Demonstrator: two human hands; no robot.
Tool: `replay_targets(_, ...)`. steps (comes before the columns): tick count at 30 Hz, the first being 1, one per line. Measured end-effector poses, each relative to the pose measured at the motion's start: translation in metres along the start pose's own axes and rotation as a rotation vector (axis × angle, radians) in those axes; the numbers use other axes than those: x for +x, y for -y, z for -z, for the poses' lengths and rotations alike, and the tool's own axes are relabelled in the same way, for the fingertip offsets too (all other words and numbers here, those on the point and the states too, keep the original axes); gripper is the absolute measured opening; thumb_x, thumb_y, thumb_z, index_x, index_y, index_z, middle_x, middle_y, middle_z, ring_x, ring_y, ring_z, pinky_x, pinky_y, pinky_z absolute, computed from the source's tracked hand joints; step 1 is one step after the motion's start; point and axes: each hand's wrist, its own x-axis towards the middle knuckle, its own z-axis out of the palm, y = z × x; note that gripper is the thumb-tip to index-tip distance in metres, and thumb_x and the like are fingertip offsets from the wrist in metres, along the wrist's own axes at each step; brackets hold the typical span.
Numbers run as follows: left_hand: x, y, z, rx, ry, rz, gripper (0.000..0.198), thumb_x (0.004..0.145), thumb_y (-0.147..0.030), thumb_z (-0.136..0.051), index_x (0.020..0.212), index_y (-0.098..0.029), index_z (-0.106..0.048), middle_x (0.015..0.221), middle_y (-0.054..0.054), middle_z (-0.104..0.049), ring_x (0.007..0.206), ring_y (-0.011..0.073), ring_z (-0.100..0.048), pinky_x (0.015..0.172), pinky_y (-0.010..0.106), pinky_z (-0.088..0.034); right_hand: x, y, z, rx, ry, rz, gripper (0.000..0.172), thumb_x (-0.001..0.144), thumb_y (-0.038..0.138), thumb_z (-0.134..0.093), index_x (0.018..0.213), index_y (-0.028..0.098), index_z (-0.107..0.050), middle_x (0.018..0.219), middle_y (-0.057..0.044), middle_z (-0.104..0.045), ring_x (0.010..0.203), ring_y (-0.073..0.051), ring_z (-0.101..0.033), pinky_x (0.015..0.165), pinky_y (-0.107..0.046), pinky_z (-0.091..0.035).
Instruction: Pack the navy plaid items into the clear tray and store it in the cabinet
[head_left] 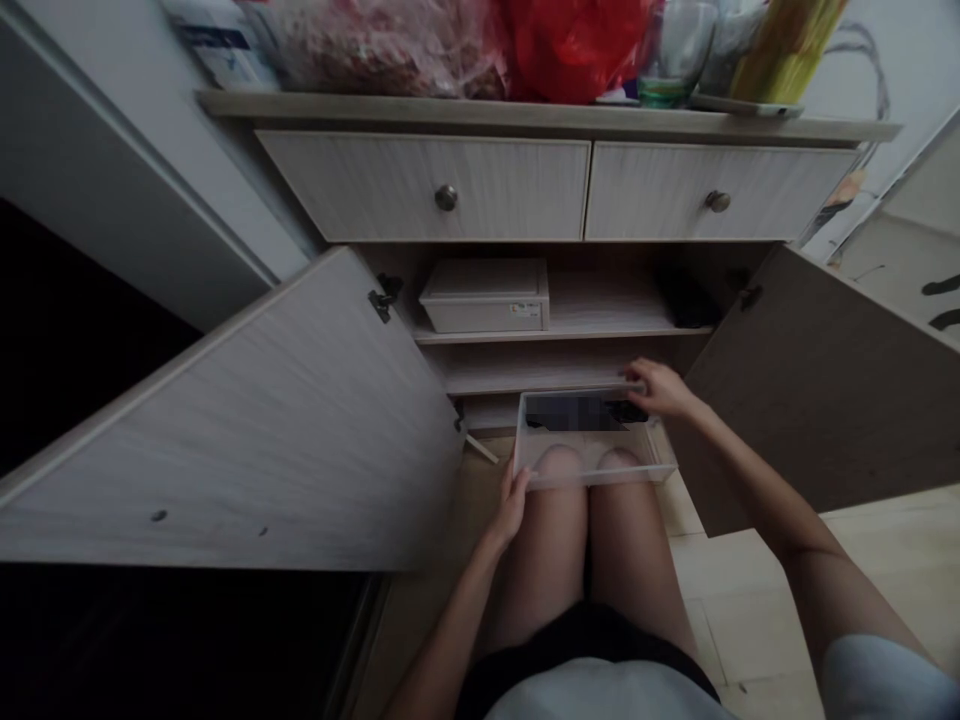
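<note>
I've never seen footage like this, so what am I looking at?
There's no machine here: these are a person's bare hands, seen from a camera worn on the head, looking forward and down. The left hand holds the near left corner of a clear tray with something dark inside. The right hand is at its far right corner; its grip is unclear. Ahead, an open cabinet has a pale box on a shelf, and bags and a glass on top.
</note>
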Motion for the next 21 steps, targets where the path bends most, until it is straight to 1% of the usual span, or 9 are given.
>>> replay_targets(2,-0.001,0.000,0.001,0.013,0.006,0.006,0.064,0.086,-0.058,-0.051,0.135,-0.018,-0.059,0.127,0.012,-0.068,0.117,0.0282,-0.064,0.107,0.044,-0.046,0.018,-0.027,0.014,-0.043,-0.162,-0.196,0.035,0.093,0.035,-0.054,0.120,0.016,-0.062,0.116,-0.015,-0.063,0.106,-0.027,-0.058,0.090,-0.036,-0.043)
replay_targets(4,-0.001,0.000,0.001,0.025,0.010,0.002,0.065,0.086,-0.060,-0.050,0.137,-0.019,-0.057,0.128,0.011,-0.068,0.114,0.0273,-0.065,0.105,0.043,-0.048,0.038,-0.057,0.025,-0.144,-0.277,-0.456,0.042,0.093,0.036,-0.052,0.126,0.012,-0.059,0.124,-0.021,-0.058,0.113,-0.032,-0.055,0.091,-0.040,-0.042)
replay_targets(6,-0.001,0.000,0.002,0.032,0.009,0.005,0.067,0.087,-0.060,-0.050,0.139,-0.019,-0.055,0.126,0.011,-0.069,0.110,0.0269,-0.067,0.105,0.043,-0.048,0.057,-0.085,0.032,-0.211,-0.290,-0.654,0.046,0.093,0.034,-0.052,0.131,0.008,-0.055,0.131,-0.025,-0.054,0.119,-0.036,-0.051,0.092,-0.044,-0.040)
replay_targets(8,0.000,0.000,0.002,0.036,0.012,0.004,0.067,0.087,-0.060,-0.050,0.138,-0.018,-0.056,0.123,0.012,-0.070,0.107,0.0272,-0.068,0.105,0.044,-0.048,0.073,-0.108,0.034,-0.217,-0.247,-0.770,0.048,0.092,0.032,-0.052,0.133,0.007,-0.053,0.133,-0.027,-0.052,0.121,-0.037,-0.049,0.094,-0.045,-0.039)
replay_targets(12,0.000,0.000,0.002,0.040,0.012,-0.020,0.069,0.086,-0.061,-0.051,0.139,-0.016,-0.055,0.131,0.014,-0.066,0.113,0.0286,-0.065,0.109,0.045,-0.045,0.093,-0.134,0.028,-0.163,-0.199,-0.863,0.048,0.092,0.032,-0.055,0.131,0.006,-0.054,0.130,-0.028,-0.054,0.122,-0.037,-0.048,0.096,-0.049,-0.037)
replay_targets(16,0.001,-0.001,0.001,0.004,0.035,0.009,0.077,0.086,-0.063,-0.050,0.147,-0.015,-0.048,0.142,0.017,-0.059,0.114,0.0294,-0.065,0.109,0.045,-0.045,0.104,-0.143,0.017,-0.113,-0.250,-0.873,0.044,0.089,0.026,-0.060,0.128,0.006,-0.057,0.129,-0.032,-0.053,0.124,-0.040,-0.046,0.094,-0.052,-0.040)
replay_targets(18,0.001,-0.002,0.002,-0.003,0.038,0.014,0.079,0.085,-0.063,-0.051,0.147,-0.014,-0.047,0.145,0.018,-0.056,0.117,0.0306,-0.064,0.109,0.047,-0.045,0.106,-0.144,0.014,-0.105,-0.279,-0.889,0.041,0.089,0.025,-0.060,0.126,0.006,-0.059,0.130,-0.033,-0.052,0.122,-0.040,-0.048,0.092,-0.052,-0.041)
replay_targets(19,0.001,-0.002,0.002,-0.001,0.035,0.010,0.078,0.085,-0.063,-0.052,0.146,-0.014,-0.048,0.145,0.018,-0.056,0.119,0.0309,-0.063,0.110,0.047,-0.044,0.107,-0.144,0.013,-0.108,-0.285,-0.901,0.042,0.088,0.025,-0.062,0.126,0.006,-0.059,0.130,-0.033,-0.051,0.121,-0.040,-0.049,0.091,-0.052,-0.042)
replay_targets(21,0.001,-0.001,0.002,0.009,0.028,-0.002,0.077,0.086,-0.062,-0.052,0.146,-0.015,-0.049,0.144,0.017,-0.058,0.122,0.0302,-0.062,0.112,0.046,-0.042,0.107,-0.143,0.013,-0.119,-0.270,-0.923,0.054,0.083,0.026,-0.070,0.130,0.005,-0.056,0.131,-0.033,-0.049,0.119,-0.040,-0.053,0.091,-0.051,-0.043)
